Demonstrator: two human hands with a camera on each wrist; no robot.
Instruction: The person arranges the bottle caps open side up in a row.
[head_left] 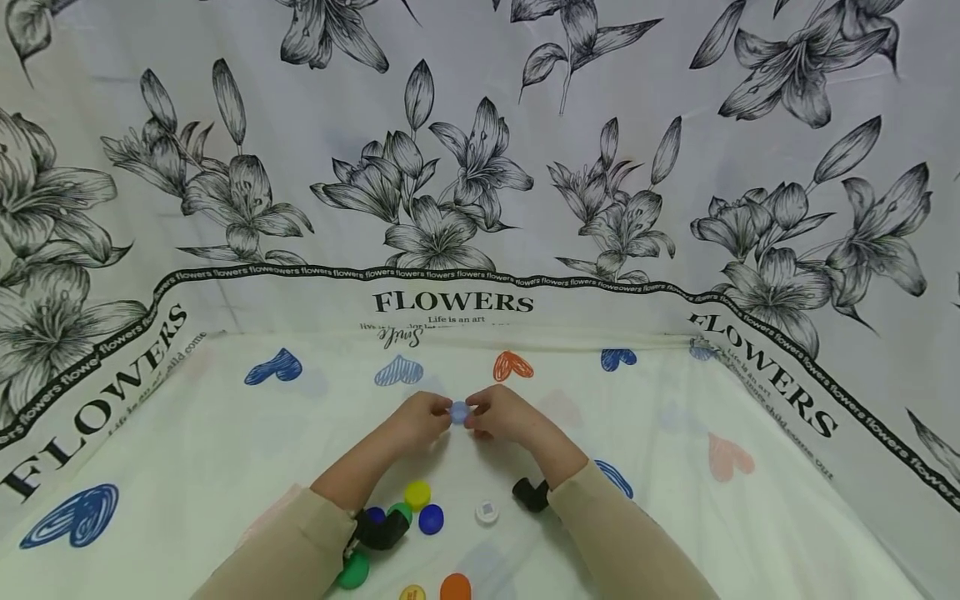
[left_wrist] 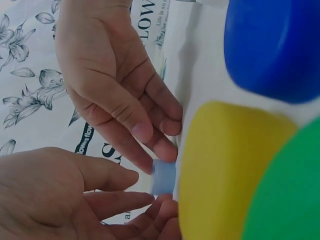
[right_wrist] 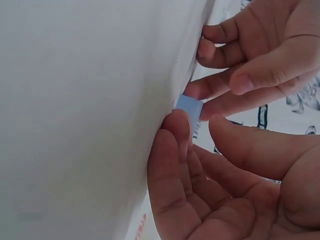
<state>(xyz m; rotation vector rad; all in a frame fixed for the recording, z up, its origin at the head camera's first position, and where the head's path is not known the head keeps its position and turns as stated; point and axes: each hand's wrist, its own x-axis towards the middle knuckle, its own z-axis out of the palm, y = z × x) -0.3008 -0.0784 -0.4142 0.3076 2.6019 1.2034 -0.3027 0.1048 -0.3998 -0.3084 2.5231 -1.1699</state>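
Observation:
A small light blue bottle cap (head_left: pixel 460 412) stands on its edge between the two hands, low over the white cloth (head_left: pixel 660 533). From one side, the fingertips of the left hand (left_wrist: pixel 75 195) touch it, its thumb held apart from the cap. Fingertips of the right hand (right_wrist: pixel 235 185) meet the cap from the opposite side, and that thumb too is off it. In the right wrist view, one right fingertip covers part of the cap (right_wrist: pixel 189 107).
Nearer the person lie a yellow piece (head_left: pixel 417 496), a blue piece (head_left: pixel 431 519), a green piece (head_left: pixel 354 572) and an orange piece (head_left: pixel 455 587), all rounded. A white round cap (head_left: pixel 487 512) lies between the forearms. Behind the hands hangs a flower-printed curtain (head_left: pixel 525 242).

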